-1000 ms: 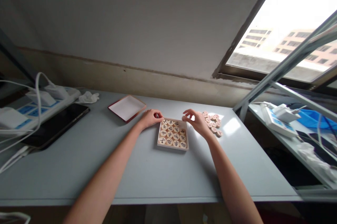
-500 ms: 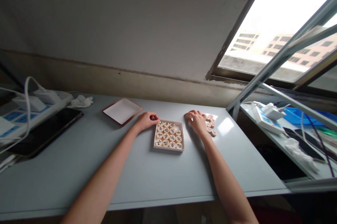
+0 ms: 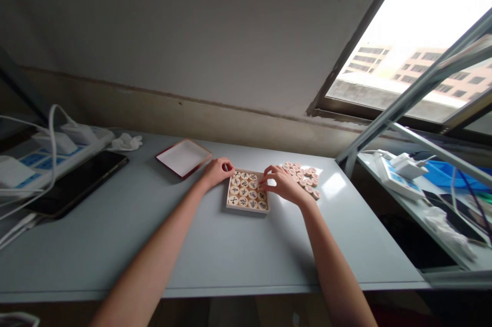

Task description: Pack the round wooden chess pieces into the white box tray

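Note:
A shallow white box (image 3: 248, 208) holds rows of round Chinese chess pieces (image 3: 243, 191) with black characters. My left hand (image 3: 217, 172) is curled at the box's far left corner, thumb and forefinger closed on its edge. Over the right side of the box, my right hand (image 3: 285, 183) pinches a pale Chinese chess piece (image 3: 260, 188), mostly covered by the fingertips. Just beyond that hand, more loose pieces (image 3: 303, 175) with reddish characters lie on the table, some hidden behind it.
A red-edged box lid (image 3: 183, 158) lies inside up at the back left. Further left are a black phone (image 3: 82, 183), a power strip (image 3: 46, 159) with chargers and cables, and crumpled tissue (image 3: 126, 142). A metal frame (image 3: 378, 119) rises at the right.
My right hand has moved left from the loose pieces to the box, with a piece between its fingertips. More loose pieces are now uncovered. My left hand stays at the box corner.

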